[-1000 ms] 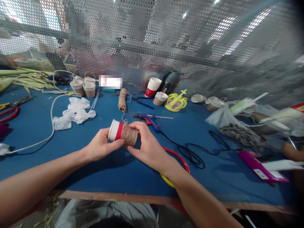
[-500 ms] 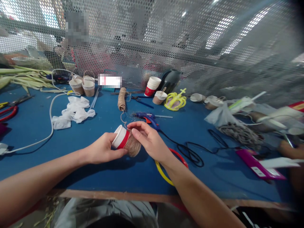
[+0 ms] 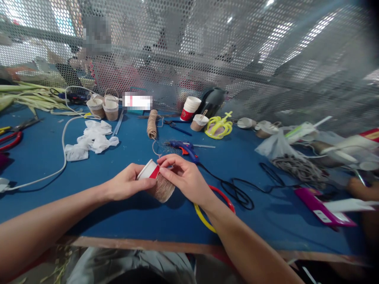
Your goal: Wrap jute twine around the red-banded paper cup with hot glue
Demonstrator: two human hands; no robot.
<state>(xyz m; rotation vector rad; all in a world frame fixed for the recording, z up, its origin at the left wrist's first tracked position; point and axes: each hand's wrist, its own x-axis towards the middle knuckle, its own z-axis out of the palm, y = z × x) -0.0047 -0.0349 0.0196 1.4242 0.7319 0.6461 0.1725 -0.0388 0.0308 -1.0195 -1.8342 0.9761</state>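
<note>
A red-and-white paper cup [image 3: 156, 183], its lower part wound in brown twine, is held tilted just above the blue table [image 3: 124, 157]. My left hand [image 3: 126, 184] grips its rim end from the left. My right hand [image 3: 185, 177] pinches the twine strand against the cup at the edge of the wrapping. The strand [image 3: 154, 148] runs up to a twine spool [image 3: 152, 123] lying farther back. A blue hot glue gun [image 3: 185, 147] lies just behind my right hand.
A red and yellow ring [image 3: 211, 209] lies under my right wrist beside a coiled black cord [image 3: 239, 193]. White fabric [image 3: 91, 140], a white cable [image 3: 63, 154], twine-wrapped cups [image 3: 105, 108], pliers [image 3: 12, 138], a yellow crown [image 3: 219, 126], a purple folder [image 3: 322, 207]. A mesh screen [image 3: 237, 51] stands behind; a person sits beyond it.
The cup has tilted from lying level to rim-up and base-down, and dropped a little. My right hand moved from the cup's base end onto the top of the twine wrapping.
</note>
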